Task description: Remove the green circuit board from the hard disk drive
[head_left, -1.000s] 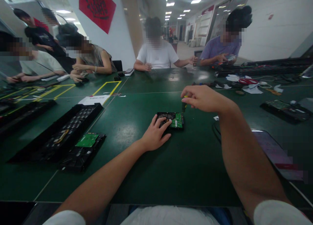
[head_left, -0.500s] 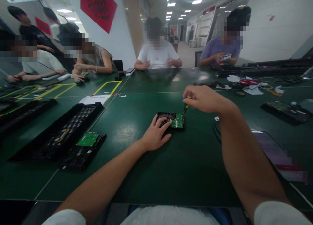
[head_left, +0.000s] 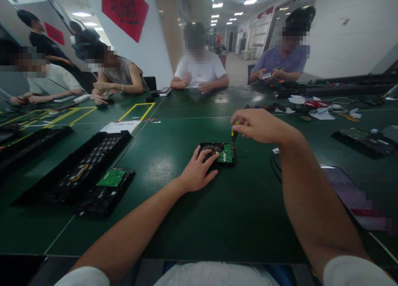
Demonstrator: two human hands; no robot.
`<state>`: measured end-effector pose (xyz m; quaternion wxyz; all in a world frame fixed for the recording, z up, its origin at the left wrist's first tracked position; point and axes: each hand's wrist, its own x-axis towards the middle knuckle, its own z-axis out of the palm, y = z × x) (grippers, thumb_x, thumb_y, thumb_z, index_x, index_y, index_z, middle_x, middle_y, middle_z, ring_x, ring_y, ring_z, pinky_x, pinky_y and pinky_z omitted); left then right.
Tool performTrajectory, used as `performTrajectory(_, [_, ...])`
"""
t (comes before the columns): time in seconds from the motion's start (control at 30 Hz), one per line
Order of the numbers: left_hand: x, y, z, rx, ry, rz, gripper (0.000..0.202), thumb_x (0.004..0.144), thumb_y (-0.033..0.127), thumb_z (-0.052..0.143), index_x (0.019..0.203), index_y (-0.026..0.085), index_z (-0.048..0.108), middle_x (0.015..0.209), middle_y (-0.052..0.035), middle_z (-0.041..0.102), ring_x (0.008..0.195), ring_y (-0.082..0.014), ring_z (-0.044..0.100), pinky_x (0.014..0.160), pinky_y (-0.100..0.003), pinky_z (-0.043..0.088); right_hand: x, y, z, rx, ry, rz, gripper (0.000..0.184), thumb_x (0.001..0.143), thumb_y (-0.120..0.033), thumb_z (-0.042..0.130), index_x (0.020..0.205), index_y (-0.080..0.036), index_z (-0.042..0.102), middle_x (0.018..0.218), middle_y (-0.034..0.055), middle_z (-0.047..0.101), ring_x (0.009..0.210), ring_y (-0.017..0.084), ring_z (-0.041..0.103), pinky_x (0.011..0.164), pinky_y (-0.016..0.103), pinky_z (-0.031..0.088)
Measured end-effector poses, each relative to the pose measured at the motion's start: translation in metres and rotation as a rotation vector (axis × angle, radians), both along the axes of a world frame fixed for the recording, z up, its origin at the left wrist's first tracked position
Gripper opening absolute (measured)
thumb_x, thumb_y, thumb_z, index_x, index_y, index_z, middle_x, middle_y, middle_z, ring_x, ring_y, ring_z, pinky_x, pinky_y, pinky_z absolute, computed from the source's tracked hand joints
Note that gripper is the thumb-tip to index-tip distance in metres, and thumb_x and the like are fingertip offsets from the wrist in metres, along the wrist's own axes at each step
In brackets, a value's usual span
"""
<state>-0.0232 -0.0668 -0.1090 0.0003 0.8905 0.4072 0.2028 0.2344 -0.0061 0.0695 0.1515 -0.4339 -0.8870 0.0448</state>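
Observation:
A hard drive (head_left: 227, 156) lies on the green table in front of me, its green circuit board showing on the right half. My left hand (head_left: 201, 168) rests over the drive's left part with fingers spread, covering some of it. In my right hand (head_left: 255, 126) is a screwdriver (head_left: 234, 133) with a yellow and dark handle, pinched between the fingers and held roughly upright. Its tip points down at the upper right corner of the drive; whether it sits in a screw I cannot tell.
To the left lie another drive in a black caddy (head_left: 112, 178) and a long black tray (head_left: 90, 161). A tablet-like device (head_left: 345, 186) is beyond my right forearm. A further board unit (head_left: 362, 139), papers and cables (head_left: 320, 105) lie at the right. Several people sit across the table.
The screwdriver and my right hand have shifted slightly left, bringing the tip to the drive's corner. My left hand and the drive have stayed put.

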Motion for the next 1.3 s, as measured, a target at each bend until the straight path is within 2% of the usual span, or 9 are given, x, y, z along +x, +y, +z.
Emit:
performTrajectory(0.17, [0.0,-0.001,0.002,-0.002,0.006,-0.001,0.065,0.103,0.048,0.055,0.162,0.025,0.037,0.152,-0.0153,0.049,0.154,-0.0356,0.037,0.133,-0.066,0.014,-0.001,0.0,0.001,0.028,-0.025,-0.031,0.023,0.094,-0.039,0.065,0.099,-0.018,0.074,0.092,0.008,0.077,0.086,0.023,0.068,0.078,0.032,0.044])
performTrajectory(0.3, [0.0,-0.001,0.003,-0.006,0.013,-0.006,0.065,0.104,0.048,0.054,0.162,0.024,0.036,0.153,-0.0159,0.049,0.154,-0.036,0.037,0.132,-0.066,0.014,-0.002,-0.001,0.001,0.036,-0.047,-0.07,0.017,0.092,-0.033,0.065,0.092,-0.018,0.072,0.094,0.0085,0.077,0.088,0.024,0.068,0.078,0.032,0.044])
performTrajectory(0.43, [0.0,-0.002,0.004,-0.003,0.01,-0.002,0.065,0.104,0.048,0.053,0.162,0.024,0.037,0.153,-0.0161,0.048,0.154,-0.0364,0.037,0.132,-0.066,0.015,-0.001,0.001,-0.001,0.03,-0.028,-0.008,0.017,0.094,-0.031,0.061,0.095,-0.019,0.073,0.1,0.0076,0.078,0.09,0.023,0.069,0.078,0.032,0.044])
performTrajectory(0.6, [0.001,-0.002,0.004,-0.02,-0.005,-0.002,0.065,0.103,0.048,0.054,0.162,0.026,0.037,0.153,-0.015,0.049,0.154,-0.0362,0.037,0.132,-0.067,0.014,-0.001,-0.001,0.001,-0.009,-0.023,0.01,0.026,0.097,-0.04,0.061,0.095,-0.019,0.077,0.09,0.006,0.078,0.087,0.022,0.07,0.076,0.031,0.044])
performTrajectory(0.87, [0.001,-0.002,0.004,-0.027,-0.008,0.001,0.064,0.104,0.048,0.054,0.162,0.026,0.038,0.153,-0.0145,0.048,0.154,-0.0358,0.037,0.133,-0.066,0.014,-0.004,-0.007,0.006,-0.039,-0.023,-0.02,0.029,0.093,-0.028,0.062,0.114,-0.018,0.08,0.09,0.0071,0.08,0.085,0.024,0.073,0.081,0.032,0.049])
performTrajectory(1.03, [0.001,-0.001,0.003,-0.016,0.006,-0.001,0.065,0.104,0.048,0.053,0.162,0.024,0.037,0.153,-0.0158,0.047,0.154,-0.0364,0.036,0.133,-0.065,0.014,-0.004,-0.009,0.005,-0.109,0.005,-0.004,0.029,0.096,-0.031,0.06,0.117,-0.018,0.075,0.089,0.0053,0.079,0.075,0.02,0.072,0.079,0.031,0.049])
performTrajectory(1.2, [0.001,-0.001,0.003,-0.03,0.006,0.012,0.065,0.104,0.048,0.054,0.162,0.027,0.037,0.155,-0.0146,0.045,0.155,-0.0377,0.035,0.132,-0.068,0.015,-0.003,-0.008,0.005,-0.065,-0.011,-0.016,0.026,0.096,-0.043,0.064,0.103,-0.02,0.074,0.091,0.0056,0.078,0.082,0.021,0.071,0.077,0.03,0.046])
performTrajectory(1.3, [0.0,-0.002,0.004,-0.035,-0.003,0.006,0.064,0.104,0.048,0.053,0.162,0.026,0.037,0.156,-0.0149,0.045,0.155,-0.0384,0.033,0.132,-0.067,0.016,-0.003,-0.006,0.003,-0.033,-0.036,-0.049,0.026,0.094,-0.043,0.065,0.096,-0.019,0.073,0.092,0.0069,0.077,0.087,0.023,0.07,0.075,0.031,0.045])
